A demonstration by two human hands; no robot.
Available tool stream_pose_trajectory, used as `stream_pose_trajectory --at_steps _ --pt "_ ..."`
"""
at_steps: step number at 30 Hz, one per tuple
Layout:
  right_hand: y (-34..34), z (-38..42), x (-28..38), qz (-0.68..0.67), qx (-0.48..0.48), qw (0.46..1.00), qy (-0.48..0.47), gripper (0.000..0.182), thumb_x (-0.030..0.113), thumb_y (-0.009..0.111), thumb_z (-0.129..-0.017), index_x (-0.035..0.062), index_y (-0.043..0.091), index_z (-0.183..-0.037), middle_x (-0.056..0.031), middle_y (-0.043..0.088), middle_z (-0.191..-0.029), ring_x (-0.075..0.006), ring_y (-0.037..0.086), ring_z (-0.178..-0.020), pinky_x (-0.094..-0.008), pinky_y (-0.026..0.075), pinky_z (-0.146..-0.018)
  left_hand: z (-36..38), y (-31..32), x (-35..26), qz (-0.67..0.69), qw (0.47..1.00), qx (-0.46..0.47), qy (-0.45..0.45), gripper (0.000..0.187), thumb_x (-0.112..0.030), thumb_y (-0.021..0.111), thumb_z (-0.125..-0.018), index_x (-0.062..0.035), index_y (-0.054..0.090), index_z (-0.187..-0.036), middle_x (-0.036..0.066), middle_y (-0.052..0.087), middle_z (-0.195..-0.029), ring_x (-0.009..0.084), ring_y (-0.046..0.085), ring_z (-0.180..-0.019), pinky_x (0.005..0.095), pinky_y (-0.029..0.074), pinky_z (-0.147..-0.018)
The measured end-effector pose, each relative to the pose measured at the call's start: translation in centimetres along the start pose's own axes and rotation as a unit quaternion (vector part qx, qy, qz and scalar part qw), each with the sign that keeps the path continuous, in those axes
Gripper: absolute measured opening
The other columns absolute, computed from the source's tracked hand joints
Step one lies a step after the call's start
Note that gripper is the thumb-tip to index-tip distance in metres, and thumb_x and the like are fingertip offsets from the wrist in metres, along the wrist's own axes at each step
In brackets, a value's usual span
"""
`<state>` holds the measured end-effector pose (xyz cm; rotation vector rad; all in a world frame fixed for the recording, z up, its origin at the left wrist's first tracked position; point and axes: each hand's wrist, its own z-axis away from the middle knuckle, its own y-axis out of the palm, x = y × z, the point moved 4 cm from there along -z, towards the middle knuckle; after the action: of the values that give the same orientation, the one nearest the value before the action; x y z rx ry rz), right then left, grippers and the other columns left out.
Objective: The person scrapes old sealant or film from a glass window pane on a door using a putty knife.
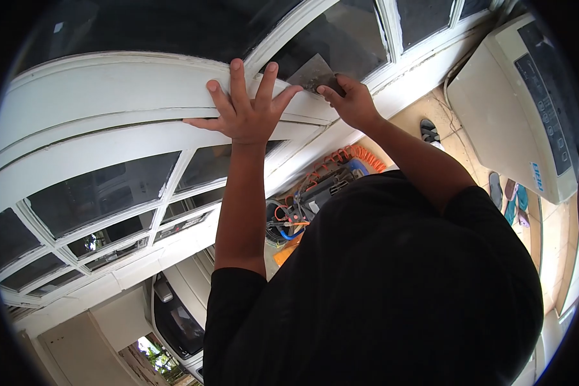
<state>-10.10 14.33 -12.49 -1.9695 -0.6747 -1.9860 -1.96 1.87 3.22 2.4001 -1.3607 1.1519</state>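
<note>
My left hand [246,112] lies open with fingers spread against the white window frame [135,87], its fingertips at the edge of the dark glass. In my right hand [354,103] a thin, flat grey metal scraper [314,69] is pinched between thumb and fingers. The scraper lies by the lower edge of a glass pane [347,35], near the thumb of my left hand. How firmly its edge touches the frame or glass cannot be made out.
A washing machine [514,109] with a button panel stands at right. An orange coiled hose [363,154] and several tools lie on the floor below. Sandals [429,130] sit on the tiles. Multi-pane windows [103,186] extend left, with a vehicle [180,315] lower left.
</note>
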Motion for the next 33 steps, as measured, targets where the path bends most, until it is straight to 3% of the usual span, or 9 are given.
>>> stream_pose_trajectory --at_steps 17,19,22,24,26,28,30,31,33 --pt "-0.2 0.0 4.8 0.078 -0.03 0.995 -0.047 0.032 0.03 0.07 -0.084 0.0001 0.061 -0.081 -0.0145 0.059 -0.065 -0.0163 0.051 -0.054 -0.0316 0.044 -0.055 0.7 0.4 0.0 0.047 0.997 -0.038 -0.053 0.088 -0.087 0.043 -0.068 -0.0412 0.029 -0.141 0.005 0.049 -0.137 0.0322 0.023 -0.14 0.0754 -0.008 -0.099" --pt "-0.6 0.1 5.4 0.115 -0.024 0.992 -0.047 0.028 0.027 0.066 -0.089 0.0009 0.058 -0.082 -0.0028 0.057 -0.066 -0.0083 0.052 -0.06 -0.0259 0.044 -0.057 0.5 0.2 0.1 0.084 0.993 -0.042 -0.067 0.085 -0.086 0.042 -0.07 -0.0393 0.031 -0.141 0.005 0.049 -0.137 0.0312 0.023 -0.14 0.074 -0.008 -0.1" --pt "-3.4 1.1 1.0 -0.003 -0.067 0.998 0.013 0.03 0.028 0.064 -0.09 0.0002 0.057 -0.081 -0.0019 0.056 -0.065 -0.0077 0.051 -0.058 -0.0252 0.042 -0.054 0.1 -0.3 0.1 0.093 0.993 -0.02 -0.066 0.082 -0.085 0.04 -0.072 -0.038 0.033 -0.139 0.004 0.05 -0.137 0.0309 0.023 -0.14 0.0727 -0.01 -0.101" --pt "-6.9 2.6 1.0 0.062 -0.058 0.996 0.016 0.029 0.024 0.064 -0.09 -0.003 0.058 -0.08 -0.0051 0.06 -0.066 -0.0085 0.05 -0.06 -0.0275 0.043 -0.056 -0.2 -1.3 0.0 0.1 0.991 -0.016 -0.084 0.073 -0.081 0.043 -0.075 -0.0376 0.042 -0.134 0.006 0.049 -0.138 0.0313 0.024 -0.14 0.0723 -0.011 -0.1" --pt "-10.6 4.4 0.7 0.129 -0.062 0.989 0.047 0.029 0.025 0.062 -0.091 -0.0024 0.058 -0.081 -0.0055 0.059 -0.065 -0.0096 0.052 -0.06 -0.0271 0.044 -0.058 0.4 -2.3 -1.1 0.18 0.978 0.066 -0.075 0.059 -0.074 0.056 -0.074 -0.0298 0.061 -0.114 0.013 0.044 -0.139 0.0373 0.021 -0.14 0.0701 -0.013 -0.101" --pt "-14.1 6.8 -0.3 0.17 -0.079 0.98 0.072 0.031 0.027 0.061 -0.091 -0.002 0.057 -0.082 -0.006 0.059 -0.066 -0.011 0.054 -0.06 -0.0272 0.044 -0.058 2.1 -4.8 -3.1 0.293 0.942 0.114 -0.117 0.033 -0.052 0.065 -0.08 -0.027 0.067 -0.102 0.012 0.048 -0.135 0.0356 0.031 -0.136 0.0675 -0.004 -0.106" --pt "-18.0 9.6 -2.7 0.17 -0.093 0.967 0.163 0.03 0.026 0.06 -0.091 -0.0018 0.057 -0.082 -0.0067 0.059 -0.067 -0.0127 0.054 -0.06 -0.029 0.045 -0.057 4.9 -7.6 -5.3 0.45 0.851 0.24 -0.123 0.013 -0.03 0.069 -0.08 -0.0171 0.066 -0.082 0.002 0.063 -0.115 0.0277 0.053 -0.119 0.0562 0.022 -0.108" --pt "-19.8 11.1 -3.7 0.187 -0.104 0.964 0.156 0.025 0.025 0.059 -0.092 0.003 0.053 -0.083 -0.0041 0.054 -0.062 -0.0086 0.047 -0.046 -0.025 0.038 -0.043 8.2 -8.6 -7.1 0.494 0.815 0.276 -0.129 0.016 -0.029 0.065 -0.083 -0.0136 0.065 -0.085 0.001 0.066 -0.106 0.0212 0.057 -0.113 0.0512 0.032 -0.102" --pt "-26.0 15.7 -9.8 0.29 -0.191 0.923 0.168 0.035 0.027 0.065 -0.086 0.0053 0.05 -0.108 -0.0058 0.057 -0.064 -0.0113 0.05 -0.046 -0.0284 0.039 -0.04 20.7 -12.6 -12.0 0.544 0.66 0.42 -0.305 0.018 -0.026 0.058 -0.087 -0.0096 0.066 -0.091 0.007 0.067 -0.1 0.0281 0.062 -0.097 0.047 0.044 -0.086"
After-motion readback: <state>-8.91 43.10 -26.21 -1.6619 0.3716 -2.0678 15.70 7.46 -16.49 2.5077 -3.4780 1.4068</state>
